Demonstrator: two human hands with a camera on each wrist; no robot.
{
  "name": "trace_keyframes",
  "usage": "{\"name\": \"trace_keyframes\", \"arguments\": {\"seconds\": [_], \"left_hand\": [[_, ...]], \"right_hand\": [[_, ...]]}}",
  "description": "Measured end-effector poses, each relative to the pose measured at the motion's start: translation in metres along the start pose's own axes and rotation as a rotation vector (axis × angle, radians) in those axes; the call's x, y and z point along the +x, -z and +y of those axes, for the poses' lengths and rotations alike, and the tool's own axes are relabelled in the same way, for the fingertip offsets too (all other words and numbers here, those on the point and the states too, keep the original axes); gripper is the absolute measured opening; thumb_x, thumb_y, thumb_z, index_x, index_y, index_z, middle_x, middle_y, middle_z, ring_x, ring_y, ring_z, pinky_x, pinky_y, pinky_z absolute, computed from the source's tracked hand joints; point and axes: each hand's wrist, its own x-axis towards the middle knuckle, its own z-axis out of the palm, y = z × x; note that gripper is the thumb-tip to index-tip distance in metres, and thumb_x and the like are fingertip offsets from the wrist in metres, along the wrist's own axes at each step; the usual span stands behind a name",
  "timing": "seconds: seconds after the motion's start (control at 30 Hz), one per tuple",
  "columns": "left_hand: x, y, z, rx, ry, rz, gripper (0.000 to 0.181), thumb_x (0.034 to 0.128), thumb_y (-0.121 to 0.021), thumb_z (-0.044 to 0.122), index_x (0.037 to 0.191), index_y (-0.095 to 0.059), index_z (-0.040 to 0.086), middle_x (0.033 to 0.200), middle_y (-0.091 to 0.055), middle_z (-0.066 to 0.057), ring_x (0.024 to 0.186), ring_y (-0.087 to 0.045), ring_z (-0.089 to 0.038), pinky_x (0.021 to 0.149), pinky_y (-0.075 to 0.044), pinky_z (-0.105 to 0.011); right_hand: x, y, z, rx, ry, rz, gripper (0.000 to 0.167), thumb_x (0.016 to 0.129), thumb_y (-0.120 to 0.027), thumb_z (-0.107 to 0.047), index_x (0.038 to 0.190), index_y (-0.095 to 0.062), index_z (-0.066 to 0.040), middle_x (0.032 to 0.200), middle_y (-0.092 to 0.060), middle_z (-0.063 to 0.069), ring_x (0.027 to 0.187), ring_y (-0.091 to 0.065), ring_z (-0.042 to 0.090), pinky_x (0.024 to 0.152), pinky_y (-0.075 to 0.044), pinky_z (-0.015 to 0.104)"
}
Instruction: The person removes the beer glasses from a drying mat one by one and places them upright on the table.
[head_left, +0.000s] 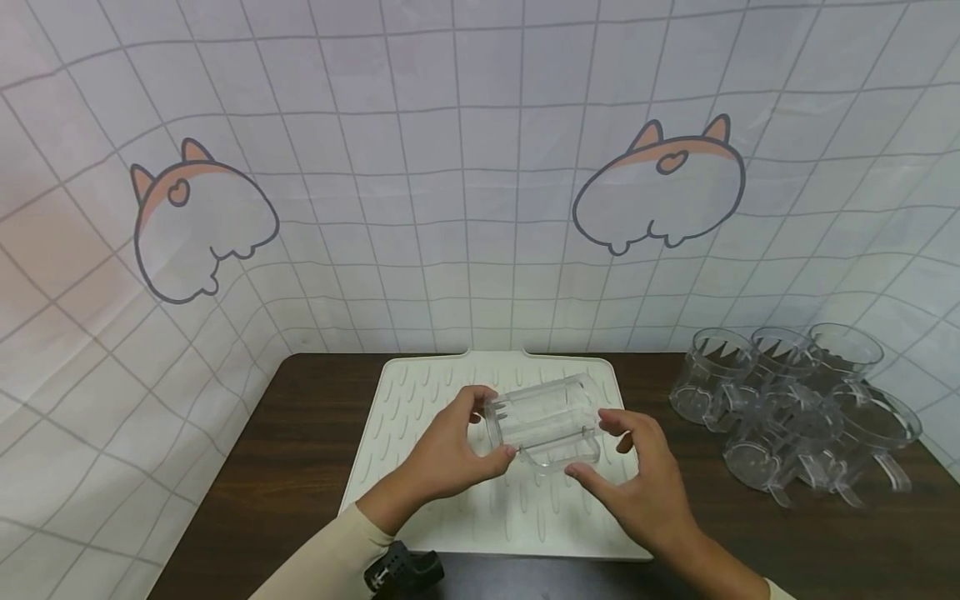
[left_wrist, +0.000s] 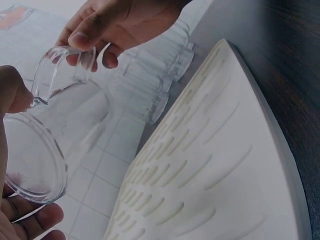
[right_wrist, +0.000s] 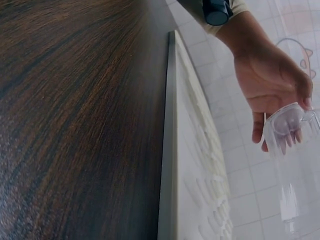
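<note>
A clear mug (head_left: pixel 540 414) lies sideways in the air above a white drying mat (head_left: pixel 405 417), its mouth pointing right. My left hand (head_left: pixel 453 446) grips it round the base end, thumb on the near side and fingers on the far side. The mug's handle (left_wrist: pixel 46 75) faces toward me and downward. Beside the mouth and handle is my right hand (head_left: pixel 648 479), thumb and fingers spread apart; the left wrist view has its thumb close to the handle, and contact is hard to tell. In the right wrist view the left hand (right_wrist: pixel 270 75) holds the mug's base.
Several more clear mugs (head_left: pixel 780 408) stand clustered on the dark wooden table (head_left: pixel 262 467), right of the mat. A white gridded curtain (head_left: pixel 480 192) with cartoon animals hangs behind and at both sides. A dark watch (head_left: pixel 401 571) is on the left wrist.
</note>
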Motion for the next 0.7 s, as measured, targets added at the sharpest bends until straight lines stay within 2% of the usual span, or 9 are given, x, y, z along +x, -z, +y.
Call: {"name": "trace_keyframes", "arguments": {"seconds": [0.23,0.4,0.53,0.6,0.7], "left_hand": [[0.0003,-0.0006,-0.0021,-0.015,-0.005,-0.007,0.07,0.0805,-0.08,0.032,0.138,-0.046,0.012,0.124,-0.059,-0.001,0.114,-0.057,-0.024,0.096,-0.05,-0.051],[-0.0002,-0.0022,-0.0022,-0.006,-0.013,-0.03,0.071,0.0792,-0.081,0.031,0.138,-0.046,0.013,0.126,-0.055,0.002,0.115,-0.055,-0.017,0.098,-0.048,-0.042],[-0.0015,-0.004,-0.0018,-0.001,-0.025,-0.045,0.076,0.0775,-0.082,0.031,0.141,-0.045,0.013,0.128,-0.054,0.003,0.115,-0.054,-0.015,0.098,-0.048,-0.04],[-0.0019,-0.0051,-0.0019,0.001,-0.034,-0.055,0.077,0.0773,-0.082,0.031,0.142,-0.045,0.012,0.128,-0.054,0.004,0.116,-0.054,-0.014,0.1,-0.048,-0.04],[-0.0025,-0.0066,-0.0024,0.011,-0.037,-0.069,0.078,0.0773,-0.083,0.031,0.142,-0.044,0.014,0.128,-0.054,0.006,0.116,-0.052,-0.012,0.099,-0.048,-0.039]], "right_hand": [[-0.0005,-0.0012,-0.0014,-0.006,-0.11,0.06,0.073,0.063,-0.098,-0.013,0.125,-0.062,-0.003,0.103,-0.063,0.0,0.08,-0.051,0.014,0.073,-0.04,0.021],[-0.0009,-0.0013,-0.002,0.017,-0.146,0.067,0.069,0.063,-0.098,-0.012,0.122,-0.061,-0.003,0.101,-0.062,0.001,0.078,-0.053,0.015,0.07,-0.042,0.021],[-0.0009,-0.0011,-0.0036,0.009,-0.19,0.05,0.058,0.066,-0.097,-0.017,0.112,-0.063,-0.008,0.101,-0.063,-0.003,0.077,-0.053,0.012,0.068,-0.044,0.025],[-0.0012,-0.0011,-0.0044,0.002,-0.188,0.038,0.052,0.067,-0.097,-0.018,0.106,-0.064,-0.011,0.101,-0.064,-0.006,0.077,-0.054,0.011,0.067,-0.045,0.026],[-0.0019,-0.0013,-0.0046,-0.004,-0.128,0.029,0.045,0.066,-0.096,-0.018,0.1,-0.066,-0.013,0.098,-0.064,-0.008,0.076,-0.054,0.011,0.067,-0.046,0.024]]}}
